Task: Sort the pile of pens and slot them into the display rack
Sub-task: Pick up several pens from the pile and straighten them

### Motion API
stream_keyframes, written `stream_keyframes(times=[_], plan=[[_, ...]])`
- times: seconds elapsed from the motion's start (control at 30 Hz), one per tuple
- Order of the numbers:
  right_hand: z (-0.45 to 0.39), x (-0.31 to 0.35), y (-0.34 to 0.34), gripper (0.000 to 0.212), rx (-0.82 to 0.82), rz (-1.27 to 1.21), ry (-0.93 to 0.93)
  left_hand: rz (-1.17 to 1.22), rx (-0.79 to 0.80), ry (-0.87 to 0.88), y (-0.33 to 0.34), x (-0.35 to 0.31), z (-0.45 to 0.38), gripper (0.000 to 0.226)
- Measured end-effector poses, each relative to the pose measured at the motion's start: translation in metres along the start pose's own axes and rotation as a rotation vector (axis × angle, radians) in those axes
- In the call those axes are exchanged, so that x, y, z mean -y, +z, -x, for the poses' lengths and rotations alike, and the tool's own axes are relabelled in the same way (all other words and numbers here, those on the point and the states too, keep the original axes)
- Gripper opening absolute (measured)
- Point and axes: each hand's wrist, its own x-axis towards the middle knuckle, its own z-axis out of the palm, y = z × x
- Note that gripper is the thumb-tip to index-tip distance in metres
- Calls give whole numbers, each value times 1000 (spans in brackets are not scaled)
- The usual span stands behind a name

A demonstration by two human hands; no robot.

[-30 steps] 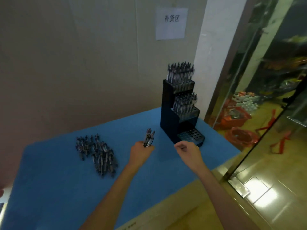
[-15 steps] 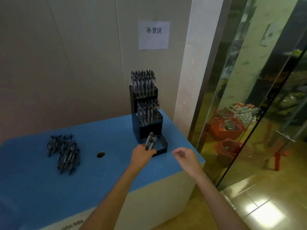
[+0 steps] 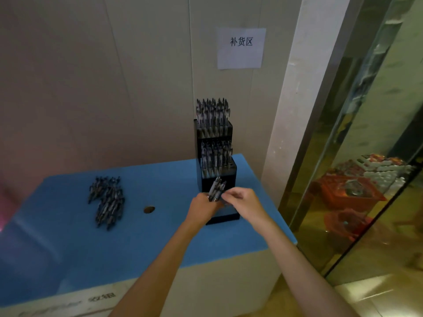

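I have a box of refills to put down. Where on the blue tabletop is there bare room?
Bare patches: the near half of the tabletop, in front of the pen pile, and the far strip between pile and rack. Crowded: the right end, where the left hand holds a pen bunch and the right hand reaches it, before the rack.

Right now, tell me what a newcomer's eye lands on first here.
The black tiered display rack at the blue table's back right, its upper tiers packed with pens. In front of it, the left hand grips a bunch of pens while the right hand reaches to it. A loose pen pile lies left.
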Motion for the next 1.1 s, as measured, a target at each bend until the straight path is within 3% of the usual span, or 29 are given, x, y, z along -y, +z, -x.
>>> stream_keyframes(times=[0.3,0.4,0.47,0.67,0.87,1.1], plan=[[-53,7,1,11,43,-117,41,-27,-41,49,0,-2,-49,36],[-69,8,5,13,34,-170,79,-59,-53,50,-1,-2,-60,29],[-76,7,7,15,70,-226,115,-42,-66,46,-2,-3,-65,23],[-94,1,0,21,197,-336,119,84,-11,-44,-8,-10,-74,33],[-112,-1,-13,16,274,-254,60,131,28,-64,-9,-14,-80,37],[-136,-2,-21,15,110,-421,101,90,28,-46,-13,-19,-93,45]])
